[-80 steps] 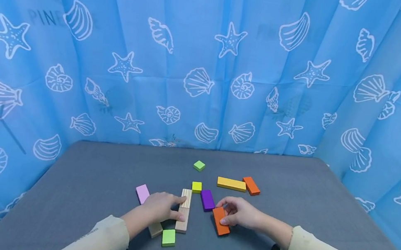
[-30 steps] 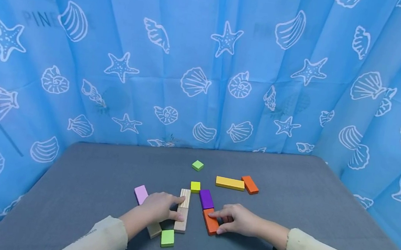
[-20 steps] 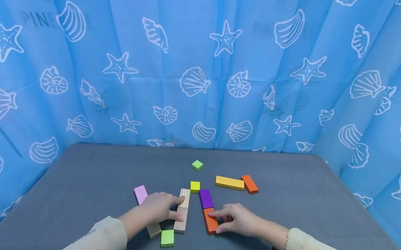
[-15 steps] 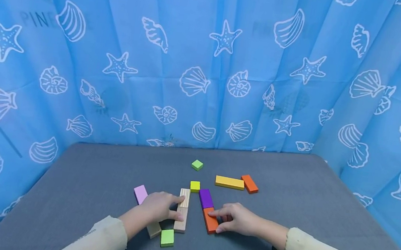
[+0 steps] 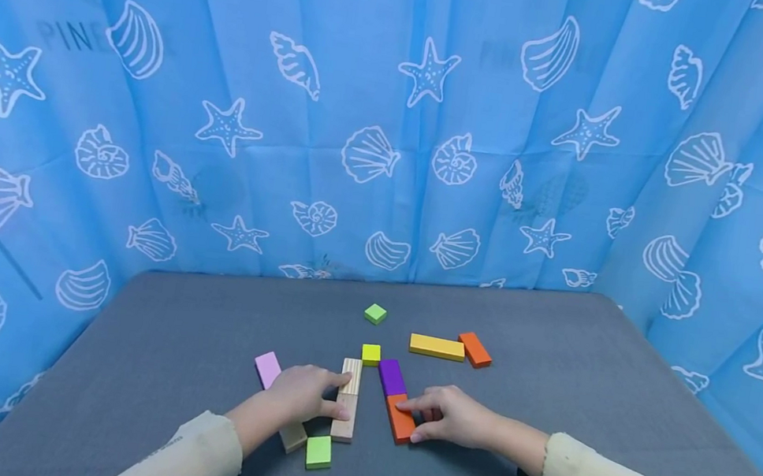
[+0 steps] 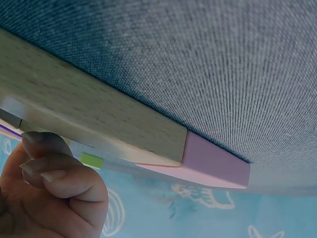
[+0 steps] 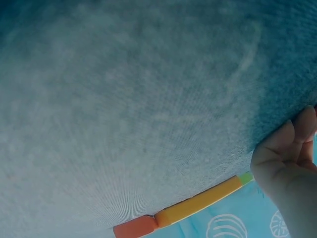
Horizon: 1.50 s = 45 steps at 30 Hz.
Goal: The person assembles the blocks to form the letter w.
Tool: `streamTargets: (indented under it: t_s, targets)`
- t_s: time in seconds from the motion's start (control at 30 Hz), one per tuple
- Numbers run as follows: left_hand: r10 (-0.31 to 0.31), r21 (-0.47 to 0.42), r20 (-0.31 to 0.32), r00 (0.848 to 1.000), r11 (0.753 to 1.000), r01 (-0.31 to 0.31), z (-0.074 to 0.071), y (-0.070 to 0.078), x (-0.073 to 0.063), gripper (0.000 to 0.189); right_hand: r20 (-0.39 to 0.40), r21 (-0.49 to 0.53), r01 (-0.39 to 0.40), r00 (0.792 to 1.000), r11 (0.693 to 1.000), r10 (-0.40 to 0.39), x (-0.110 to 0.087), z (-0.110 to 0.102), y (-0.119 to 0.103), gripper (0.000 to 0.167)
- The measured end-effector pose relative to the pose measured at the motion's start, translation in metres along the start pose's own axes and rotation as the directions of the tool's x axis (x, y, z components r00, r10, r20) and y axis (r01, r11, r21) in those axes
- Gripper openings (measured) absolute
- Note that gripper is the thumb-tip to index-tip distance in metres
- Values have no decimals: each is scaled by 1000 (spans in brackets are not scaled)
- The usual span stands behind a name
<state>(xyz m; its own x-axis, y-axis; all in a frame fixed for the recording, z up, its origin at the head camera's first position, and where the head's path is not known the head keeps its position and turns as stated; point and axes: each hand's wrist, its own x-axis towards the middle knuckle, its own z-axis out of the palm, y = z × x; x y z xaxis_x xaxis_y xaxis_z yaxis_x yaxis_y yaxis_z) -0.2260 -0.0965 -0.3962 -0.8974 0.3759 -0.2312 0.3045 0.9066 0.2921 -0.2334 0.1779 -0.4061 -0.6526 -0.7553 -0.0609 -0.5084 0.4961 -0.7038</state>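
Observation:
In the head view my left hand [image 5: 300, 395] rests its index fingertip on a striped natural-wood block [image 5: 352, 373]. Its thumb lies on the plain wood block [image 5: 344, 420] joined end to end below that. My right hand [image 5: 455, 418] holds an orange block [image 5: 399, 420], index finger on top and thumb at the near right edge. The far end of that block meets a purple block [image 5: 393, 378]. A yellow block [image 5: 371, 355] touches the top corner of the striped one. Beneath my left wrist lies another wood block [image 6: 99, 104], its end against a pink block [image 6: 215, 161].
A light green block [image 5: 318, 453] lies nearest the front, beside the wood pieces. Farther back are a small green block [image 5: 375, 313], a long amber block [image 5: 437, 346] and a second orange block [image 5: 475, 349]. Blue shell-print curtain [image 5: 392, 152] surrounds the grey table [image 5: 201, 311].
The right hand has brought the orange block leftward and down against the purple block's end, then stayed there. The left hand has kept its place on the wood blocks.

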Motion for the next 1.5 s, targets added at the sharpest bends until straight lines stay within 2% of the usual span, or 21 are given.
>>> streamTargets:
  t_s: [0.2, 0.27, 0.37, 0.43, 0.57, 0.63, 0.7, 0.87, 1.1, 1.5]
  targets:
    - [3, 1, -1, 1000, 1000, -3, 0, 0, 0, 66, 9, 91, -5, 1000, 996, 4, -2, -10, 4, 52]
    - [4, 1, -4, 1000, 1000, -4, 0, 0, 0, 66, -11, 104, -20, 1000, 994, 22, 0, -15, 6, 50]
    - [3, 1, -7, 1000, 1000, -3, 0, 0, 0, 66, -85, 115, -57, 994, 992, 67, 7, -24, 9, 45]
    - [0, 1, -6, 1000, 1000, 0, 0, 0, 0, 66, -155, 128, -85, 982, 988, 105, 15, -31, 11, 43]
    - [-9, -4, -2, 1000, 1000, 9, 0, -1, 1, 66, -280, 140, -127, 946, 982, 163, 39, -46, 13, 40]
    - [-16, -10, 1, 1000, 1000, 16, 0, -1, 1, 66, -314, 130, -139, 933, 982, 174, 51, -54, 15, 39]
    - [-19, -14, 1, 1000, 1000, 19, 0, -1, 1, 67, -325, 109, -143, 930, 984, 171, 62, -61, 17, 38]
    - [-21, -20, -2, 1000, 1000, 21, 1, -1, 1, 66, -293, 73, -145, 943, 987, 161, 87, -72, 26, 43]
    - [-27, -22, 5, 1000, 999, 27, 3, -3, 2, 67, -170, 57, -221, 959, 974, 227, 118, -74, 36, 54]
    - [-52, -20, -3, 999, 998, 52, 3, -2, 4, 67, -47, -49, -320, 947, 946, 318, 154, -79, 42, 53]
